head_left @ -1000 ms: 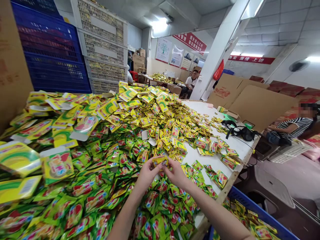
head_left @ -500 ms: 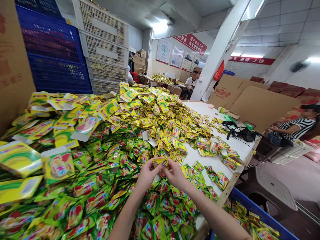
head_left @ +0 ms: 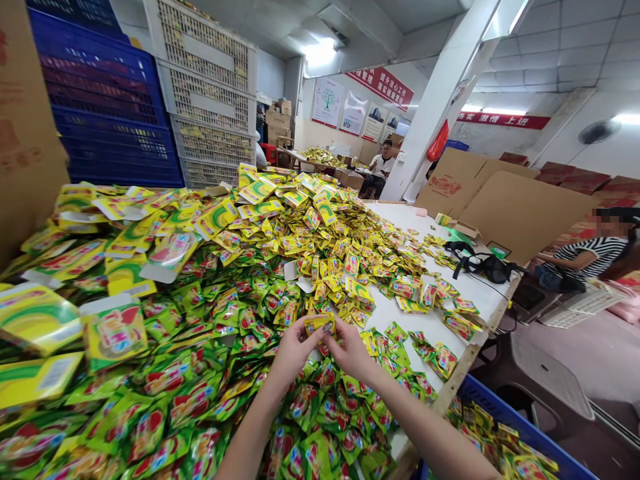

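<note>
A small yellow packet (head_left: 319, 323) is pinched between the fingertips of both hands, above the front of a large pile. My left hand (head_left: 294, 348) is closed on its left part, and my right hand (head_left: 351, 350) grips the right part. The fingers cover much of the packet. Green sachets (head_left: 200, 393) with red fruit pictures lie heaped below and around my forearms. Beyond the hands rises a mound of smaller yellow packets (head_left: 295, 247). Flattened-looking yellow cartons (head_left: 117, 330), some with white flaps showing, lie on the left of the pile.
The white table (head_left: 387, 313) carries the pile. Black straps (head_left: 487, 267) lie near its right edge. A blue crate (head_left: 505, 413) of packets stands below at right. Stacked crates (head_left: 215, 93) rise behind. One person (head_left: 593, 257) sits at right, another (head_left: 383, 167) far back.
</note>
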A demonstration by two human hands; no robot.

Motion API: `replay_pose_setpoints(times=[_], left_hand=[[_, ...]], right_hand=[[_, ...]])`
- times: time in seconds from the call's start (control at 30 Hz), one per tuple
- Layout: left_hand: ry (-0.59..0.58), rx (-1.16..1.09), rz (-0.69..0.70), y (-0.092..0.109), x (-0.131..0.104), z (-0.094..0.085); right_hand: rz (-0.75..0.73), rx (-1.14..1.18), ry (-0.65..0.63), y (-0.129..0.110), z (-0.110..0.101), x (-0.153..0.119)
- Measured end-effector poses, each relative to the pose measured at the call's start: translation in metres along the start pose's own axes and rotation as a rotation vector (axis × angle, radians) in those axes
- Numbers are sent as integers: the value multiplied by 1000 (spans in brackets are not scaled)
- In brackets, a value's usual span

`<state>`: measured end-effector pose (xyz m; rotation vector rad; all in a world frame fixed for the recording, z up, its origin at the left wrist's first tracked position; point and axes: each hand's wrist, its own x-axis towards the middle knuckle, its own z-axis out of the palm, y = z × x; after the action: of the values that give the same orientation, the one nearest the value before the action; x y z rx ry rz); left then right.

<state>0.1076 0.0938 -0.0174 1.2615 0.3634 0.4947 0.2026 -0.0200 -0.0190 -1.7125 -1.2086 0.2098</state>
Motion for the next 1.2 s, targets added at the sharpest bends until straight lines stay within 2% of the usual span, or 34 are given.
replay_pose_setpoints(times=[0.2,0.63,0.7,0.77,0.83,0.87,0.93,1.03,1.13,1.2], left_hand=[[10,4,2,-3,1,-2],[42,-13,-58,6,2,1],[66,-7,-74,8,4,0],[102,-17,-88,13,5,-1],[147,-42,-95,18,6,-2],[177,-52,-98,21,7,-2],[251,-48,-103,25,9,-3],[318,-23,-110,28,14,-5],[323,-1,-74,27,19,-9],[342,21,-31,26,21,-12]], right_hand=[[0,-25,9,1,1,0],[-3,-33,6,-3,1,1],[-9,-34,-31,-5,-2,2],[-8,15,-93,-6,-14,6],[23,103,-93,-6,-40,18],[54,146,-42,-6,-58,25],[124,200,161,-8,-106,41],[155,197,484,-16,-190,58],[100,155,663,-30,-259,60],[62,134,734,-39,-284,58]])
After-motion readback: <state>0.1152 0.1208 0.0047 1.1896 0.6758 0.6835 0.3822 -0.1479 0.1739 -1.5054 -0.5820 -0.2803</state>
